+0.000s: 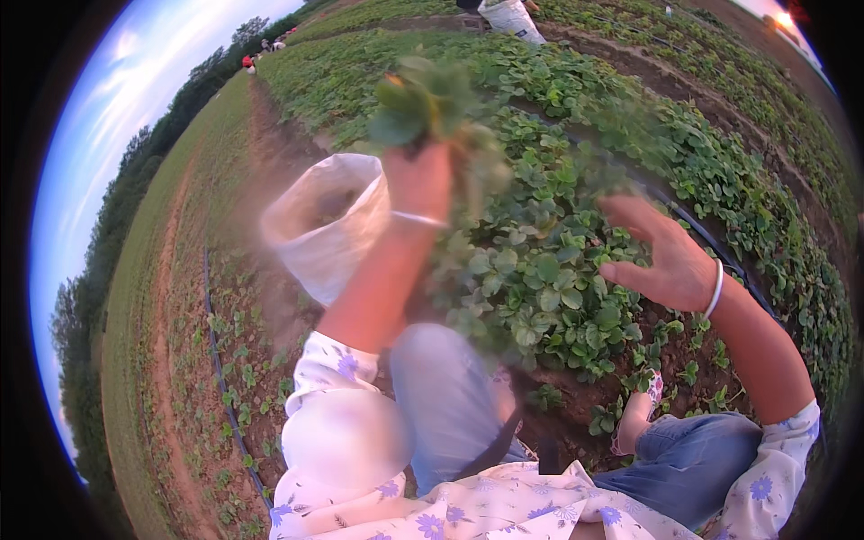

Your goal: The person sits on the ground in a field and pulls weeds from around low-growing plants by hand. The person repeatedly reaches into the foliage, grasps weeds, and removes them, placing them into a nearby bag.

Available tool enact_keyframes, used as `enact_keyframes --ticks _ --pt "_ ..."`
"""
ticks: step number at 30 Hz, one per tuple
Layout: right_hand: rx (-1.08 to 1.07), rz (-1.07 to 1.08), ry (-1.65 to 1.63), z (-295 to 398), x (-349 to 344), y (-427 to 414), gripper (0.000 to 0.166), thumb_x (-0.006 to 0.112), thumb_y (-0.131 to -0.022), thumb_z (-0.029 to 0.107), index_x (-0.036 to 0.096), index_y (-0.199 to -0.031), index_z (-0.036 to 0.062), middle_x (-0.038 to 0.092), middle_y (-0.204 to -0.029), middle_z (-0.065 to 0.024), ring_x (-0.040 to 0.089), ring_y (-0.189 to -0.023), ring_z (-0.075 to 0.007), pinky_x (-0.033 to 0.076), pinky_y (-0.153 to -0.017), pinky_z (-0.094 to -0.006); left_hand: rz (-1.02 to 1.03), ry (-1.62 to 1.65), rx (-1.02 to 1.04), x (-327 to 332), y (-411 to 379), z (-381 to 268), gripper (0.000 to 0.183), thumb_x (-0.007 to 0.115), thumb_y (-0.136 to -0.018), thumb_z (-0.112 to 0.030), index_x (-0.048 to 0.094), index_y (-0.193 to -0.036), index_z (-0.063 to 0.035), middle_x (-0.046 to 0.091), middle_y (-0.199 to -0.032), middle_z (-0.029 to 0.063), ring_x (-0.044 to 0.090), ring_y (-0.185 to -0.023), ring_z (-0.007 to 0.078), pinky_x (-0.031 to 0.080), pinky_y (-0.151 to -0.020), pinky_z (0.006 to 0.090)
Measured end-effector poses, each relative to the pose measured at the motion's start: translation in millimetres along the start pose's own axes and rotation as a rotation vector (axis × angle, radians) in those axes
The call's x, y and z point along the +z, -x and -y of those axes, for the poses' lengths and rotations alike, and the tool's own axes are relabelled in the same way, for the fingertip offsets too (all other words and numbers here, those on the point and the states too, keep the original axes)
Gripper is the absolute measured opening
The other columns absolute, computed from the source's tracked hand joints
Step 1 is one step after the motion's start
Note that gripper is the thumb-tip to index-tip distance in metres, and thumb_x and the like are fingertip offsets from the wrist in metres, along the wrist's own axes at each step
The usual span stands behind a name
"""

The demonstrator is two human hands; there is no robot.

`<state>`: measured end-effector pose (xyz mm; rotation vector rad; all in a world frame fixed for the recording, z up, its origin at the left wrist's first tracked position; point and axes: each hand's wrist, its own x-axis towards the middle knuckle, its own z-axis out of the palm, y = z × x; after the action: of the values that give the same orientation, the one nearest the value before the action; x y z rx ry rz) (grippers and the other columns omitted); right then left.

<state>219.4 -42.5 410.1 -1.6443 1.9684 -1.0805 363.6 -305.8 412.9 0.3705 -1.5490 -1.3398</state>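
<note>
My left hand (420,172), a white bangle at its wrist, is raised and closed around a bunch of leafy green plants (422,111), blurred by motion. Just left of that forearm stands an open white woven sack (331,236); its inside is dark and unclear. My right hand (648,253), also with a white bangle, hovers over the low leafy plants (553,283), thumb and fingers apart, with nothing seen in it. The plants look like strawberry plants. Part of the fingers of my left hand is hidden by leaves and blur.
A black drip hose (709,239) runs through the plants on the right, another hose (219,364) along the sparser row on the left. My bent knees are below my hands. Farther off, a white sack (511,19) stands near a partly visible person, and other people are at the field's far left.
</note>
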Motion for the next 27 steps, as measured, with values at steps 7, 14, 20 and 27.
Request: enact_keyframes --ticks 7,14,20,27 --pt "0.216 0.189 0.001 -18.2 -22.2 25.5 0.049 0.070 -0.079 0.027 0.057 -0.113 -0.0060 0.065 -0.099 -0.0180 0.063 -0.092 -0.0228 0.051 -0.080 -0.0327 0.105 -1.560 0.064 -271.1 -150.2 81.4 0.078 0.078 -0.065 -0.026 0.044 -0.131 -0.0054 0.054 -0.126 0.0175 0.050 -0.118 0.0351 0.041 -0.099 0.0410" --pt "0.410 0.430 0.288 -55.2 -11.8 11.6 0.036 0.064 -0.080 0.022 0.062 -0.105 -0.0031 0.067 -0.096 -0.0149 0.065 -0.089 -0.0250 0.050 -0.080 -0.0344 0.251 -1.555 0.107 -296.5 -166.8 121.9 0.069 0.073 -0.070 -0.041 0.054 -0.125 -0.0032 0.056 -0.123 0.0220 0.052 -0.119 0.0314 0.039 -0.100 0.0388" --pt "0.672 0.562 0.754 -129.2 46.8 26.4 0.028 0.060 -0.077 0.016 0.066 -0.097 -0.0028 0.067 -0.094 -0.0187 0.065 -0.085 -0.0310 0.052 -0.076 -0.0378 0.978 -0.542 -0.124 59.1 39.3 110.6 0.053 0.066 -0.084 -0.030 0.051 -0.128 -0.0055 0.059 -0.121 0.0161 0.060 -0.105 0.0245 0.048 -0.090 0.0332" --pt "0.839 0.592 0.430 -212.3 210.8 115.4 0.031 0.063 -0.075 0.016 0.068 -0.101 -0.0003 0.065 -0.103 -0.0217 0.063 -0.099 -0.0337 0.050 -0.083 -0.0388 1.715 -0.980 -0.306 101.6 271.5 219.2 0.037 0.061 -0.073 -0.010 0.065 -0.109 -0.0092 0.064 -0.108 0.0184 0.060 -0.103 0.0343 0.047 -0.090 0.0399"
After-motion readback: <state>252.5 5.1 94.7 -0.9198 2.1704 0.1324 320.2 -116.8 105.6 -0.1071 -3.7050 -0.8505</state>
